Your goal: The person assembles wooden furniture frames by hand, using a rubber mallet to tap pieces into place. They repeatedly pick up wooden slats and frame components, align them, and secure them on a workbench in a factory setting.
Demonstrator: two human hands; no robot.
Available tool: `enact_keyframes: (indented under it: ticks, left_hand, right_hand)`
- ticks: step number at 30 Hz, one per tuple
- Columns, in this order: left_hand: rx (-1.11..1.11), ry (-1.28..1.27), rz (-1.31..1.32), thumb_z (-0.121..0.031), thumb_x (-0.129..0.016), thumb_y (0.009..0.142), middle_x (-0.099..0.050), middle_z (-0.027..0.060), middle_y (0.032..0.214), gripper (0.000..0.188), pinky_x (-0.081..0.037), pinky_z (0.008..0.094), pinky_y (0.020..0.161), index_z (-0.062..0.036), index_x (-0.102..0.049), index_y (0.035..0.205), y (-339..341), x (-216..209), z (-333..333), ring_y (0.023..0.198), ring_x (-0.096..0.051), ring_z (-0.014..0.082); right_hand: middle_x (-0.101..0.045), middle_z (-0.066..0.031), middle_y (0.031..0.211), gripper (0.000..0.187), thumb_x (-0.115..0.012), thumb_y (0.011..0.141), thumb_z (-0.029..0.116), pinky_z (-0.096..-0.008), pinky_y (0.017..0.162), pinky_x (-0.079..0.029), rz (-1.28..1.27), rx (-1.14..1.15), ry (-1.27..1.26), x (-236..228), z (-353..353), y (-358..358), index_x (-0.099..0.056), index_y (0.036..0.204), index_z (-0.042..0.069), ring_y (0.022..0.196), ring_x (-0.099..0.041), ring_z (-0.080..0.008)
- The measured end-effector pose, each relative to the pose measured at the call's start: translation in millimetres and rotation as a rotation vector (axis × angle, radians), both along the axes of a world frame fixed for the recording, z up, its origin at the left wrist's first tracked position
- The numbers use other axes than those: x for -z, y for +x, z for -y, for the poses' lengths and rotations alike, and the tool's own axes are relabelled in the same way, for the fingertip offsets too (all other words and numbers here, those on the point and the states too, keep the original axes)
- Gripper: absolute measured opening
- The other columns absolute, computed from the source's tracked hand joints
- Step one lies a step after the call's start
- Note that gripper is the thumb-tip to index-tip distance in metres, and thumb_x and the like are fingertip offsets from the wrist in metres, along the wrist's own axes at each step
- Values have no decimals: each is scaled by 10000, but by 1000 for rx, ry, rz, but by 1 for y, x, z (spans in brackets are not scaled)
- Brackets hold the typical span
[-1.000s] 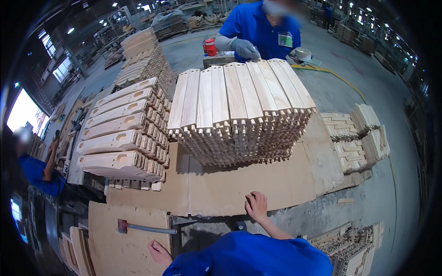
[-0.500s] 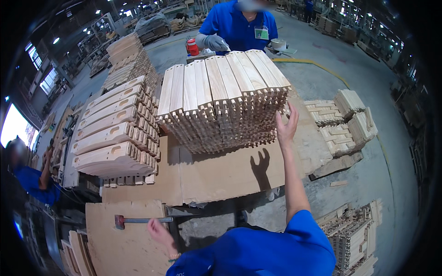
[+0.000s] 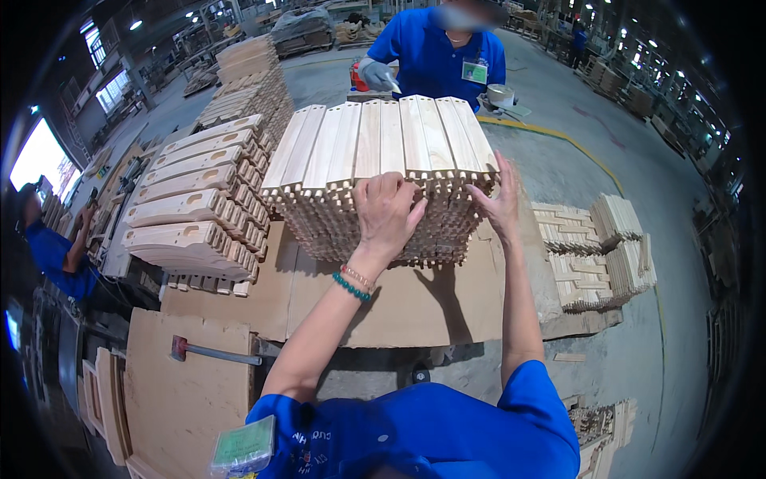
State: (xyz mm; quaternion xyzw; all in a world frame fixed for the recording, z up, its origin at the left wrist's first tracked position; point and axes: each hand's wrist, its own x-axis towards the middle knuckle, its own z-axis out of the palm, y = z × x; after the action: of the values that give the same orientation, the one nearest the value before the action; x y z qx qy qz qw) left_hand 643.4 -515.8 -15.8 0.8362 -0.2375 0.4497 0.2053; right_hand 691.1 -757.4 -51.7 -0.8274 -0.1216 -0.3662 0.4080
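A large stack of pale wooden slats (image 3: 380, 144) stands on the cardboard-covered table, with rows of dowel pegs (image 3: 319, 219) sticking out of its near face. My left hand (image 3: 387, 209) is at the middle of the near top edge, over the peg ends; its fingers are bent against the slats, its thumb is apart, and its fingertips are partly hidden. At the right near corner is my right hand (image 3: 501, 203), open, with the thumb toward the near face and the fingers up along the side. Neither hand visibly holds a slat.
A hammer (image 3: 215, 351) lies on a lower board (image 3: 183, 407) at the left. Curved wooden parts (image 3: 179, 207) are stacked left of the slats. Across the table, a co-worker (image 3: 439, 56) in blue raises a gloved hand. More wooden parts (image 3: 590, 267) stand at the right.
My left hand has gone from beside the hammer up to the stack's near edge. My right hand has stayed by the right corner. The view has shifted slightly.
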Motion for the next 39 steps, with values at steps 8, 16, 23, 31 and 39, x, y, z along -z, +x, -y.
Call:
enact_keyframes:
  ticks: [8, 16, 23, 31, 39]
  left_hand:
    - [-227, 78, 9, -270, -779, 690, -550, -7, 873, 233, -317, 378, 844, -171, -655, 860, 40, 18, 29, 863, -506, 188]
    - [-193, 103, 41, -199, -725, 727, -554, -9, 783, 136, -337, 369, 836, -148, -602, 755, 52, 22, 39, 795, -519, 185]
    - [-136, 72, 78, -175, -710, 716, -539, -6, 742, 139, -342, 358, 793, -136, -579, 738, 45, 20, 46, 744, -501, 188]
    - [-121, -37, 26, -152, -749, 685, -552, 10, 806, 182, -353, 373, 827, -132, -604, 792, -5, 35, 46, 772, -517, 197]
    - [324, -1312, -1007, -431, -544, 955, -607, 118, 1053, 514, -545, 282, 749, -51, -367, 1253, -11, 38, 29, 930, -628, 167]
  right_hand:
    - [-428, -235, 1398, 545, -773, 753, 189, -409, 982, -449, 22, -89, -168, -2, 17, 16, -601, 1270, 182, 1236, -492, -380]
    - [-465, -209, 1369, 400, -771, 764, 164, -360, 851, -529, -74, -150, -19, 1, 17, 18, -677, 1153, 156, 1005, -639, -267]
    - [-477, -188, 1394, 418, -756, 740, 40, -285, 741, -547, 49, -76, -99, 7, 28, 14, -696, 1144, 131, 837, -667, -171]
    - [-447, -215, 1407, 469, -788, 722, 132, -365, 927, -498, -85, -178, -30, 8, 32, -35, -664, 1174, 121, 1133, -597, -302]
    - [-646, -165, 1025, 612, -552, 930, 470, -302, 713, -575, -618, -336, 816, 5, 78, -14, -433, 1334, 25, 794, -682, -201]
